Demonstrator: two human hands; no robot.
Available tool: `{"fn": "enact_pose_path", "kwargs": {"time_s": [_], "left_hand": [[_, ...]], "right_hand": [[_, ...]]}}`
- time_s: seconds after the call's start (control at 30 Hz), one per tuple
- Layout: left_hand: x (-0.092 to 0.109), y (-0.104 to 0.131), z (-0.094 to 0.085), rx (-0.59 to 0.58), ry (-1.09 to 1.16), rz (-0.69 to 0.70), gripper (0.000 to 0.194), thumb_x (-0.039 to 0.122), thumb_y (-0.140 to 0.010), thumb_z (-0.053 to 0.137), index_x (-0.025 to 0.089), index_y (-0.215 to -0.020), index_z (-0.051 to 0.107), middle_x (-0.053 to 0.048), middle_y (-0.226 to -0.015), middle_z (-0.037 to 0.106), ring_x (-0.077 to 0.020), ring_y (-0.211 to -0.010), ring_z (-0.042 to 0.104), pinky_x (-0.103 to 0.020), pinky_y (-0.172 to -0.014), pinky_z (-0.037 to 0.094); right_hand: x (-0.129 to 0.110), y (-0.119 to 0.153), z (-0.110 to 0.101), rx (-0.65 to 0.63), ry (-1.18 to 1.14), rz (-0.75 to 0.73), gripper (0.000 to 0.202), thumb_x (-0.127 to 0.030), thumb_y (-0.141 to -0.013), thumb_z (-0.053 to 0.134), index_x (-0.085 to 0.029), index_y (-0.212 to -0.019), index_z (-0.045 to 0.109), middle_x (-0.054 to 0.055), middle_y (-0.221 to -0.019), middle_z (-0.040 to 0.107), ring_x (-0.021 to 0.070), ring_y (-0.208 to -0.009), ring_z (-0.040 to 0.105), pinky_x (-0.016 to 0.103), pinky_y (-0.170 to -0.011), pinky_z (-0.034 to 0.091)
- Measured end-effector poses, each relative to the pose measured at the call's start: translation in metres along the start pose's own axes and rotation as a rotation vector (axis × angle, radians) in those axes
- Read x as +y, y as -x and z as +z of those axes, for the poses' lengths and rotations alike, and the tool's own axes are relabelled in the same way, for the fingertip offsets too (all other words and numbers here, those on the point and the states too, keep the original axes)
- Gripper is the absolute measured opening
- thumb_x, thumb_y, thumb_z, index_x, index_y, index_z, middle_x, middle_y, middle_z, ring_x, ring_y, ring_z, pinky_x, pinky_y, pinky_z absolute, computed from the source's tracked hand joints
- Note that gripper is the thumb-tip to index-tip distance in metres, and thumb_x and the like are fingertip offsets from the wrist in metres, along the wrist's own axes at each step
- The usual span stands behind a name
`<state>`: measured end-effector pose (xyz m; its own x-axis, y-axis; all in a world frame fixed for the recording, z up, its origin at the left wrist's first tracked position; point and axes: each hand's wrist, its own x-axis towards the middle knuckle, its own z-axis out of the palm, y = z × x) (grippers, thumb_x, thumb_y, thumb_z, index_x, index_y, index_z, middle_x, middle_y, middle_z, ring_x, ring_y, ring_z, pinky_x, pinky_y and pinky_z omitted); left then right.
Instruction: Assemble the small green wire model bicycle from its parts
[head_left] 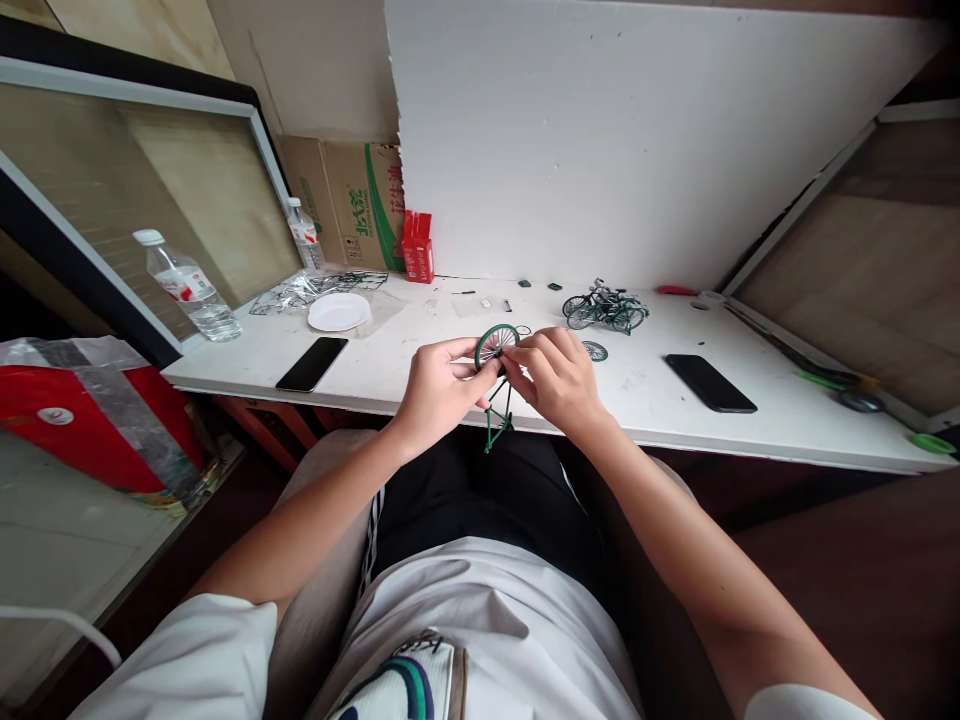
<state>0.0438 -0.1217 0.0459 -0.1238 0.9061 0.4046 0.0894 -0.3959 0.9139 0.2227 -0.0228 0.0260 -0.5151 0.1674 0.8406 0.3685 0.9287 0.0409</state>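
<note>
Between my two hands is a small green model bicycle (489, 432), with a spoked wheel (484, 350) at its upper end and the thin frame hanging below over the table's front edge. My left hand (446, 385) is closed on the wheel's left and lower side. My right hand (553, 372) pinches near the wheel's hub from the right; its fingertips partly cover the spot, so exactly which part they grip is hidden. On the tabletop just beyond my right hand lies a loose spoked wheel (595, 351).
Assembled model bicycles (606, 308) stand behind my right hand. Two phones (312, 364) (710, 383) lie on the white table (420, 375). Left are a white plate (339, 312), water bottles (187, 290) and leftover part frames (322, 288). A red box (418, 246) stands at the wall.
</note>
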Motion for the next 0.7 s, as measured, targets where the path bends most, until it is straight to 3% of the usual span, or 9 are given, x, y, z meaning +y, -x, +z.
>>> {"fn": "enact_pose_path", "kwargs": {"time_s": [0.23, 0.4, 0.53, 0.7], "left_hand": [[0.004, 0.006, 0.003, 0.032, 0.004, 0.031, 0.039, 0.038, -0.086, 0.081, 0.012, -0.115, 0.079, -0.011, -0.106, 0.08, -0.0212, -0.081, 0.077, -0.022, -0.05, 0.063], [0.005, 0.008, 0.004, 0.049, -0.015, 0.058, 0.041, 0.039, -0.087, 0.08, 0.011, -0.118, 0.078, -0.011, -0.105, 0.081, -0.0204, -0.076, 0.077, -0.024, -0.05, 0.065], [0.009, 0.013, 0.006, 0.059, -0.051, 0.095, 0.039, 0.038, -0.09, 0.077, 0.012, -0.119, 0.078, -0.01, -0.105, 0.081, -0.0206, -0.076, 0.078, -0.023, -0.051, 0.065], [0.015, 0.02, 0.009, 0.13, -0.167, 0.242, 0.033, 0.035, -0.093, 0.074, 0.015, -0.119, 0.079, -0.011, -0.117, 0.078, -0.0254, -0.096, 0.08, -0.019, -0.054, 0.065]], "right_hand": [[0.004, 0.005, 0.006, 0.125, -0.076, -0.022, 0.011, -0.036, -0.1, 0.07, -0.031, -0.11, 0.068, 0.007, -0.094, 0.073, 0.0271, -0.085, 0.063, 0.047, -0.075, 0.05], [0.003, 0.005, 0.006, 0.162, -0.184, 0.033, 0.013, -0.038, -0.098, 0.073, -0.03, -0.108, 0.068, 0.007, -0.094, 0.074, 0.0281, -0.087, 0.065, 0.048, -0.077, 0.052], [-0.007, -0.001, 0.004, 0.192, -0.234, 0.06, 0.006, -0.035, -0.101, 0.067, -0.029, -0.104, 0.067, 0.007, -0.087, 0.072, 0.0271, -0.083, 0.064, 0.048, -0.076, 0.052], [-0.024, -0.01, -0.002, 0.265, -0.377, 0.151, 0.011, -0.038, -0.103, 0.066, -0.028, -0.098, 0.067, 0.007, -0.088, 0.07, 0.0252, -0.081, 0.063, 0.047, -0.075, 0.055]]}}
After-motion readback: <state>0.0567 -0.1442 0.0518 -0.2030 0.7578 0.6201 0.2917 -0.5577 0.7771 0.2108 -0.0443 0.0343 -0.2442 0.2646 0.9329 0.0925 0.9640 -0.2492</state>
